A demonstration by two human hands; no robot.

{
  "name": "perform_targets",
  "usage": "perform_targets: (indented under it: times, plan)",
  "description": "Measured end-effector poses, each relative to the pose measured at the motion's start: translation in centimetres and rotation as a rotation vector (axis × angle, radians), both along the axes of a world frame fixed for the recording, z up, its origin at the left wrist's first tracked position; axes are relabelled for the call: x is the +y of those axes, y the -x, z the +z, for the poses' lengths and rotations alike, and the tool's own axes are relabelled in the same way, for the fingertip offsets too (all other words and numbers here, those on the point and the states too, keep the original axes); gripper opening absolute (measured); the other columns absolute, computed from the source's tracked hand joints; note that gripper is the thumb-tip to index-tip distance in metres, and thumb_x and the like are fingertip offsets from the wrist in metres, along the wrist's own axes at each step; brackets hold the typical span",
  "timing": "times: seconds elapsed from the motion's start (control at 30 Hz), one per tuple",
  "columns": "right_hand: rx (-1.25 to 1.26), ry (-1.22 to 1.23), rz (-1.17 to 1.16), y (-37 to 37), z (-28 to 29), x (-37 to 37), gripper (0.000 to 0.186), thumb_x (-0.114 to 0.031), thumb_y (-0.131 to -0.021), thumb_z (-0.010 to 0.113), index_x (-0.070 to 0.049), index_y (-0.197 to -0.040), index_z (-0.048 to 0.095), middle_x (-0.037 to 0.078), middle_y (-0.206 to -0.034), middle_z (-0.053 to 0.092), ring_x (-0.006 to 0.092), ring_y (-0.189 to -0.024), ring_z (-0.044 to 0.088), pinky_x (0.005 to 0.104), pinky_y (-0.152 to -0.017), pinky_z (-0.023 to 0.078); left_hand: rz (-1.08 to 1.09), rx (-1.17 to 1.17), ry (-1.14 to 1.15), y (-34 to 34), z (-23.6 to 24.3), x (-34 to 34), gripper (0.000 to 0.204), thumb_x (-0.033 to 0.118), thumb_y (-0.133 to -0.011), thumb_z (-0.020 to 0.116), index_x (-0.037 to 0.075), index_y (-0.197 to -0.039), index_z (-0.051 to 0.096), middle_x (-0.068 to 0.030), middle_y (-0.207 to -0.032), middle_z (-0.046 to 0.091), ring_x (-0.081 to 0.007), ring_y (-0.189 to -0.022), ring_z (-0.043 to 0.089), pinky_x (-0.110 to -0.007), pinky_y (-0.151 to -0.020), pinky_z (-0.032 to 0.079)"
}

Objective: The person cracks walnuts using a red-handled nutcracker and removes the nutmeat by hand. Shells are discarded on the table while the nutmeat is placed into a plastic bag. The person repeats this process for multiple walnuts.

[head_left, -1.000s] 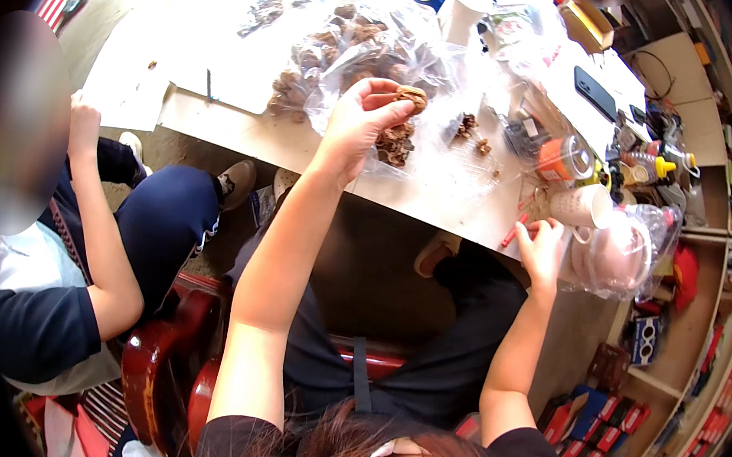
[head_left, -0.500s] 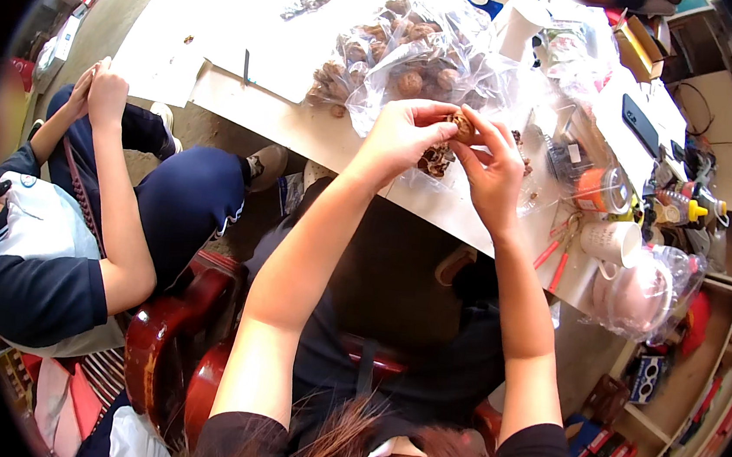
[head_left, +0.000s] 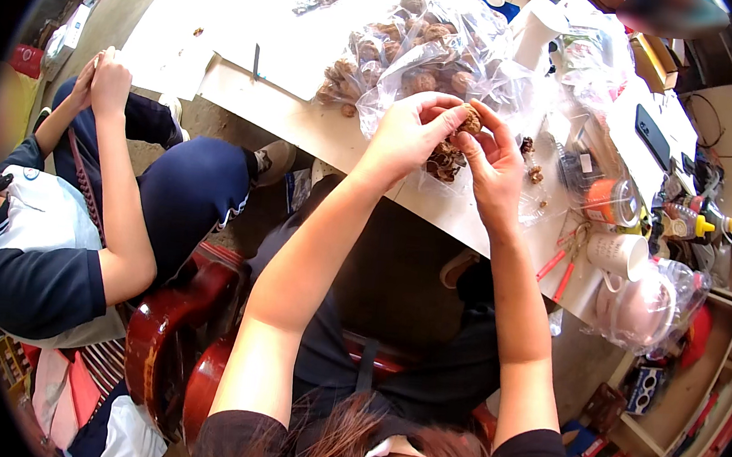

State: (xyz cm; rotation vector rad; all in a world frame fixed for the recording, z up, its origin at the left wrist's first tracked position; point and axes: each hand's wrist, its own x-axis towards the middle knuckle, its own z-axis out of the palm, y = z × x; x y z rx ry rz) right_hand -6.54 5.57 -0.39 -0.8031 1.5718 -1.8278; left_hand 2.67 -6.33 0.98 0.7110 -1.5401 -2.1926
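While a brown walnut (head_left: 471,119) is being held above the near edge of the counter (head_left: 263,106), the left grip (head_left: 404,136) is pinching its left side between thumb and fingers. The right grip (head_left: 498,166) is meeting it from the right, thumb and fingertips drawn nearly together around it. The step in hand is apparently relying on fingers alone, working at the walnut's surface. The next move is probably calling for a steady left pinch and fine right-fingertip control. Shell pieces (head_left: 447,161) are lying just below; smaller fragments (head_left: 534,174) are lying to the right. A clear plastic bag (head_left: 495,70) is holding more walnuts on the far side. A red-handled tool (head_left: 564,282) is lying at right, near a white mug (head_left: 616,253).
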Motion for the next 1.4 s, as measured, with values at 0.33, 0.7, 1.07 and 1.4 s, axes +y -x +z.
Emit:
perform_targets:
  times: [0.33, 0.7, 1.07, 1.4]
  plan:
    - [-0.023, 0.072, -0.097, -1.2, -0.5, -0.6, 0.036, -0.005, -0.09, 0.063, 0.001, -0.125, 0.056, 0.009, -0.111, 0.064, 0.0138, -0.099, 0.061, 0.0249, -0.088, 0.047, 0.048, 0.039, 0.076, 0.4, -1.0, 0.4, 0.023, 0.009, -0.096, 0.054, -0.003, -0.112, 0.065, -0.0061, -0.096, 0.069, -0.0093, -0.083, 0.063, -0.023, -0.075, 0.051]
    - [0.233, -0.047, -0.182, -1.6, 0.5, -1.1, 0.039, -0.002, -0.086, 0.066, 0.0, -0.125, 0.057, 0.01, -0.113, 0.062, 0.0141, -0.103, 0.06, 0.0275, -0.086, 0.051, 0.307, -0.05, 0.712, 1.1, -0.4, 2.0, 0.022, 0.004, -0.092, 0.052, -0.001, -0.109, 0.065, -0.0147, -0.094, 0.069, -0.0221, -0.081, 0.067, -0.03, -0.075, 0.051]
    - [0.004, 0.076, -0.179, -1.8, 0.4, -0.9, 0.038, -0.001, -0.088, 0.065, 0.004, -0.124, 0.057, 0.008, -0.115, 0.064, 0.0121, -0.103, 0.06, 0.0251, -0.09, 0.048, 0.419, 0.012, 0.958, 1.0, 0.2, 2.4, 0.02, -0.002, -0.086, 0.058, 0.001, -0.102, 0.068, -0.017, -0.092, 0.069, -0.0278, -0.082, 0.069, -0.031, -0.072, 0.053]
    - [-0.091, 0.14, -0.232, -3.0, 0.8, -1.6, 0.042, 0.0, -0.089, 0.064, 0.007, -0.128, 0.05, 0.012, -0.116, 0.062, 0.0143, -0.108, 0.059, 0.026, -0.093, 0.047, 0.526, -0.017, 0.97, 1.4, 0.0, 2.8, 0.019, -0.001, -0.086, 0.058, 0.001, -0.101, 0.069, -0.0162, -0.091, 0.069, -0.0262, -0.081, 0.069, -0.03, -0.071, 0.053]
